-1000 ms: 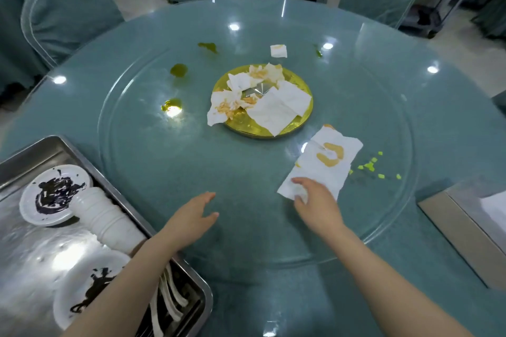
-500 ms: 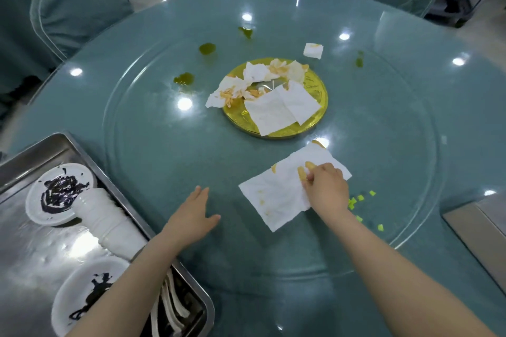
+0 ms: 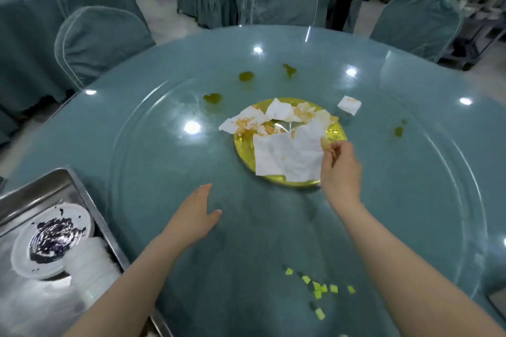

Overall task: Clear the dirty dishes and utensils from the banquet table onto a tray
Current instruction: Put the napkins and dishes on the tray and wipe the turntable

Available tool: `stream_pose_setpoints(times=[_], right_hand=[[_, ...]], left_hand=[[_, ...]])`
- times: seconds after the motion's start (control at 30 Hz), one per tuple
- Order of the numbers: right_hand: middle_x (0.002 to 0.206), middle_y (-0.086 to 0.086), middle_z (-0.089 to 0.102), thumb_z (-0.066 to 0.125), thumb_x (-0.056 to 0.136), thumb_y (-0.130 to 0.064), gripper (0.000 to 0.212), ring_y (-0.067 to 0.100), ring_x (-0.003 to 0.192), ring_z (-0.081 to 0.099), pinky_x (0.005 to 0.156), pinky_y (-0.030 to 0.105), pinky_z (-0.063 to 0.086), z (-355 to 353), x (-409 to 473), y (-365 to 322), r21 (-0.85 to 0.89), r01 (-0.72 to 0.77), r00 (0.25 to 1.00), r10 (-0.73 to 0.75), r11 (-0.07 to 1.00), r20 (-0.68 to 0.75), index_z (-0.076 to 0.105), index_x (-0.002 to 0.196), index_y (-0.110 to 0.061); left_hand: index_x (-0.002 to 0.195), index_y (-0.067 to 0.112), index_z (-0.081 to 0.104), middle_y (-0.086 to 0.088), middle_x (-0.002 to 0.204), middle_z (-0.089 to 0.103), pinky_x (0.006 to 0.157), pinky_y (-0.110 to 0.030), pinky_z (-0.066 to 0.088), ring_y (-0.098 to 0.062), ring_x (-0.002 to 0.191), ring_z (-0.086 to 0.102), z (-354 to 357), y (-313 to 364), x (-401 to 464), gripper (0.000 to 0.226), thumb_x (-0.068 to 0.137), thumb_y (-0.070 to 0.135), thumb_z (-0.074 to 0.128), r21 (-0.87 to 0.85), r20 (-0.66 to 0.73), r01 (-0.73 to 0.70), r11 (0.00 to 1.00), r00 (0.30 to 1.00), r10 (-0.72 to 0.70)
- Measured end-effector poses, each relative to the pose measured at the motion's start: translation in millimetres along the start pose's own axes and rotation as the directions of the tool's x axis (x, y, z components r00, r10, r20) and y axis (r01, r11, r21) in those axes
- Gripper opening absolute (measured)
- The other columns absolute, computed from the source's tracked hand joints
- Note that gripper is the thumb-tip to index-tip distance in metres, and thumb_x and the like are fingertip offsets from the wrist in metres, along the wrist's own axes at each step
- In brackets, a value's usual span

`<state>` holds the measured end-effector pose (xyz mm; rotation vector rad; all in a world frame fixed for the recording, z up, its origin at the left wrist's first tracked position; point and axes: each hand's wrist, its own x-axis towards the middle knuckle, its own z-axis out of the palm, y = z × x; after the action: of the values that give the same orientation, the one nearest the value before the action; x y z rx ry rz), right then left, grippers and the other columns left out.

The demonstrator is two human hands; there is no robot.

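Note:
A gold plate [image 3: 335, 133] sits at the middle of the glass turntable [image 3: 153, 178], piled with several stained white napkins [image 3: 247, 122]. My right hand [image 3: 341, 169] pinches the corner of a stained napkin [image 3: 298, 156] and holds it over the plate's near side. My left hand [image 3: 193, 216] hovers flat and empty over the turntable, fingers apart. The metal tray [image 3: 69, 186] stands at the lower left. It holds a white plate smeared with dark sauce [image 3: 52, 238] and a stack of white cups lying on its side [image 3: 93, 265].
A small folded napkin [image 3: 349, 104] lies beyond the gold plate. Green sauce blotches [image 3: 212, 97] dot the far turntable and green food bits [image 3: 319, 286] lie near me. Covered chairs [image 3: 95, 41] ring the round table. A second tray corner shows at the right edge.
My right hand dragged the stained napkin off the glass, lifted it and carried it forward over the gold plate. The view moved closer to the table's middle. My left hand stayed open.

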<state>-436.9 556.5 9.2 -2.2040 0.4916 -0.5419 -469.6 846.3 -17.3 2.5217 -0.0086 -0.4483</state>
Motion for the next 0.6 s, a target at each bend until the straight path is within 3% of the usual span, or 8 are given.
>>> stream_pose_setpoints(times=[0.1, 0.13, 0.2, 0.3, 0.37, 0.43, 0.53, 0.6], right_hand=[[0.122, 0.004, 0.058, 0.051, 0.090, -0.026, 0.042, 0.029, 0.107, 0.056, 0.076, 0.032, 0.041, 29.5, 24.5, -7.8, -0.083, -0.002, 0.983, 0.017, 0.997, 0.185, 0.040, 0.130, -0.020], [0.138, 0.006, 0.047, 0.053, 0.089, -0.031, 0.058, 0.029, 0.121, 0.049, 0.089, 0.035, 0.042, 39.8, 28.4, -9.3, -0.151, 0.052, 0.954, -0.005, 0.987, 0.298, 0.029, 0.141, -0.023], [0.157, 0.012, 0.013, 0.054, 0.088, -0.048, 0.081, 0.033, 0.142, 0.018, 0.113, 0.042, 0.025, 65.1, 33.2, -12.7, -0.290, 0.212, 0.867, -0.042, 0.933, 0.497, 0.004, 0.150, -0.032], [0.157, 0.013, -0.009, 0.044, 0.084, -0.065, 0.082, 0.039, 0.143, -0.008, 0.114, 0.051, 0.012, 101.1, 32.4, -12.2, -0.421, 0.271, 0.803, 0.038, 0.866, 0.595, -0.004, 0.146, -0.043], [0.158, 0.011, -0.003, 0.042, 0.090, -0.055, 0.060, 0.039, 0.143, -0.005, 0.111, 0.054, 0.021, 117.0, 27.0, -9.3, -0.504, 0.270, 0.814, 0.085, 0.820, 0.574, 0.020, 0.144, -0.040], [0.153, 0.008, 0.018, 0.043, 0.093, -0.033, 0.035, 0.036, 0.139, 0.012, 0.103, 0.048, 0.030, 124.2, 24.1, -7.9, -0.585, 0.289, 0.858, 0.066, 0.758, 0.510, 0.045, 0.128, -0.033], [0.132, 0.003, 0.045, 0.047, 0.084, -0.008, 0.031, 0.032, 0.118, 0.037, 0.083, 0.036, 0.039, 121.0, 38.1, -0.4, -0.584, 0.370, 0.871, -0.050, 0.723, 0.489, 0.058, 0.109, -0.022], [0.104, 0.003, 0.054, 0.049, 0.078, -0.001, 0.027, 0.028, 0.102, 0.048, 0.074, 0.029, 0.035, 111.3, 51.8, 0.2, -0.494, 0.409, 0.850, -0.123, 0.767, 0.513, 0.065, 0.095, -0.016]], left_hand=[[0.150, 0.017, 0.019, 0.000, 0.157, 0.023, 0.111, -0.026, 0.022, -0.016, 0.143, 0.024, -8.7, 5.1, 23.4, 0.070, 0.092, 0.029, 0.056, -0.029, -0.012, 0.002, 1.000, 1.000, -0.002], [0.150, 0.018, 0.018, 0.001, 0.157, 0.021, 0.112, -0.026, 0.022, -0.015, 0.143, 0.023, -10.8, 6.6, 29.9, 0.070, 0.093, 0.029, 0.056, -0.028, -0.014, 0.001, 1.000, 1.000, -0.001], [0.151, 0.018, 0.017, 0.001, 0.158, 0.019, 0.114, -0.028, 0.019, -0.015, 0.144, 0.020, -15.0, 8.5, 44.8, 0.071, 0.093, 0.030, 0.055, -0.029, -0.023, -0.002, 1.000, 1.000, 0.001], [0.151, 0.017, 0.016, 0.000, 0.158, 0.018, 0.116, -0.029, 0.018, -0.015, 0.145, 0.019, -17.3, 11.0, 62.1, 0.071, 0.093, 0.029, 0.055, -0.025, -0.027, -0.017, 1.000, 1.000, 0.016], [0.151, 0.018, 0.017, 0.000, 0.158, 0.018, 0.116, -0.029, 0.019, -0.014, 0.144, 0.019, -16.7, 10.9, 68.8, 0.070, 0.093, 0.029, 0.055, -0.025, -0.037, -0.026, 0.999, 0.999, 0.025], [0.151, 0.020, 0.019, 0.003, 0.158, 0.020, 0.116, -0.029, 0.019, -0.013, 0.144, 0.019, -16.2, 9.7, 73.5, 0.068, 0.093, 0.030, 0.054, -0.040, -0.057, -0.037, 0.999, 0.998, 0.034], [0.148, 0.023, 0.025, 0.006, 0.155, 0.025, 0.114, -0.027, 0.021, -0.010, 0.142, 0.024, -16.4, 8.5, 77.3, 0.062, 0.094, 0.029, 0.053, -0.064, -0.129, -0.074, 0.995, 0.990, 0.065], [0.147, 0.025, 0.028, 0.008, 0.153, 0.029, 0.111, -0.024, 0.021, -0.009, 0.140, 0.027, -15.7, 8.0, 77.5, 0.058, 0.094, 0.027, 0.053, -0.077, -0.158, -0.094, 0.993, 0.984, 0.081]])
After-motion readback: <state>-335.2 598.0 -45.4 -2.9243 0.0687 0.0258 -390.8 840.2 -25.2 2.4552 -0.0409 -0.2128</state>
